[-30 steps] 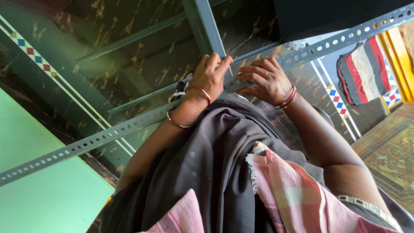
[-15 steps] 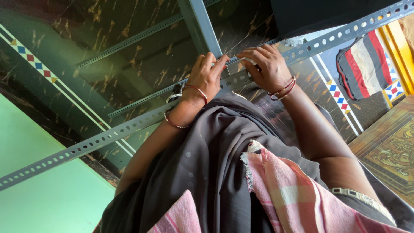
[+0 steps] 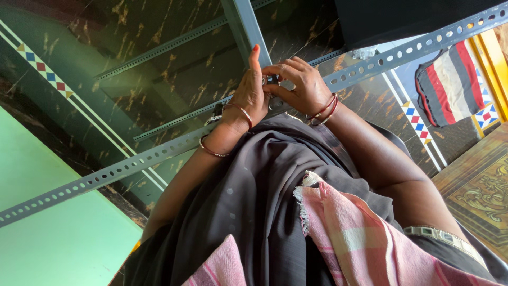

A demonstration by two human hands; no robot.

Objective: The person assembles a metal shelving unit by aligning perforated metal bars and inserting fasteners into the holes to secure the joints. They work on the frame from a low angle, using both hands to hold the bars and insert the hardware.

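A long grey slotted metal bar point(image 3: 132, 164) runs across the view and meets a plain grey upright bar point(image 3: 241, 24). Both my hands are together at that joint. My left hand point(image 3: 247, 100) rests against the slotted bar with fingers wrapped about it and one finger stretched upward. My right hand point(image 3: 302, 85) curls over the joint, its fingertips pinched beside my left hand on a small metal piece that is mostly hidden. Bangles circle both wrists. A grey garment point(image 3: 254, 212) and a pink checked cloth point(image 3: 360, 238) cover the lower view.
Two more slotted bars point(image 3: 174, 45) point(image 3: 174, 123) lie parallel behind the hands on a dark marbled floor with a coloured diamond border point(image 3: 45, 71). There is a green surface point(image 3: 58, 233) at left, a striped cloth point(image 3: 450, 85) at right, a carved wooden panel point(image 3: 481, 185) at lower right, and a black panel point(image 3: 397, 16) at top right.
Both hands have drawn closer together at the joint. My left hand has turned and now has a finger pointing up; my right hand's fingers have closed in beside it.
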